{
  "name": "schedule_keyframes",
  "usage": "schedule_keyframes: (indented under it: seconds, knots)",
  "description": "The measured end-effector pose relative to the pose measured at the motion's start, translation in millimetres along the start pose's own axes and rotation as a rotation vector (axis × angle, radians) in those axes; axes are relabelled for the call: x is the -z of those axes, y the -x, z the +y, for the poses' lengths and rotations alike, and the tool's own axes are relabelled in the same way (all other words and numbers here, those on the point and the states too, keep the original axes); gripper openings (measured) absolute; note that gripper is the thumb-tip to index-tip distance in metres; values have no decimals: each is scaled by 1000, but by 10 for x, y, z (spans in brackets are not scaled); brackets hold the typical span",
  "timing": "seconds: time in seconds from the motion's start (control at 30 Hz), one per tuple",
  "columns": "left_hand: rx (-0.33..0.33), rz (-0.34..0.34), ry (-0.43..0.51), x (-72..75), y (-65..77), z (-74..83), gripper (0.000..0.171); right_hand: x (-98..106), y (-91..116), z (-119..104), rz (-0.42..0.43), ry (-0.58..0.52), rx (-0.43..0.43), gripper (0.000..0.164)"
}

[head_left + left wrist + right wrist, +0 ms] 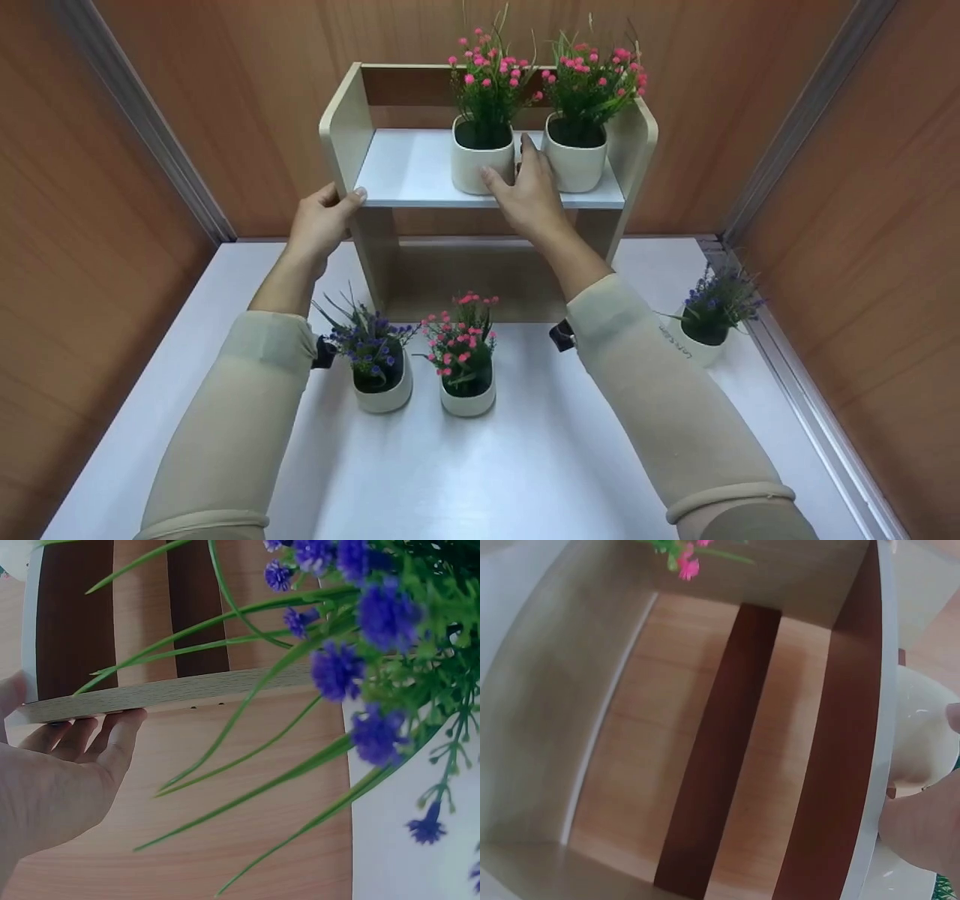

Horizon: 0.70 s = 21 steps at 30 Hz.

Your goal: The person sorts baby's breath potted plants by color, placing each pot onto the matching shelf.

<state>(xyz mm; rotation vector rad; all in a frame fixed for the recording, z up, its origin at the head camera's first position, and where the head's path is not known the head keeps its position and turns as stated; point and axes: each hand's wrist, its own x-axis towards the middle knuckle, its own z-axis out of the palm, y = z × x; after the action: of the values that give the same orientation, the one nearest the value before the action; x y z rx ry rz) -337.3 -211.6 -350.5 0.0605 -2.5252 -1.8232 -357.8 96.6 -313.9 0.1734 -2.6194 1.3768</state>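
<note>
Wood-grain walls (247, 97) close in a white table (450, 480); at its back stands a two-tier shelf (409, 169).

Left hand (319, 221): grips the shelf's left side panel, thumb at the front edge, fingers against the outer face.

Right hand (532, 191): at the shelf's upper tier, holding the near pot (478, 166), thumb on its front, fingers along its right side; some fingers are hidden. Far pot (576, 161) stands just beside that hand, near the shelf's right panel. Both upper pots are white, upright, with pink flowers.

Before the shelf, on the table: purple pot (382, 397) to the left, small pink pot (469, 405) beside it, the two apart. Right of the shelf, by the table's edge: corner pot (705, 351), purple flowers, partly behind the right sleeve (637, 375).
</note>
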Motion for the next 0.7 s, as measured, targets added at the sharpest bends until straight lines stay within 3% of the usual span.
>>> schedule_keyframes:
  seconds: [0.33, 0.53, 0.7]
  knots:
    - [-1, -13, 11, -9, -17, 34, 67, 47, 337, 110, 31, -239, 46, 75]
    - [11, -14, 2, -13, 2, 37, 68, 98, 612, 306, 58, -370, 83, 65]
    - [17, -13, -2, 4, 11, 62, 69, 108, 867, 530, 100, -406, 134, 61]
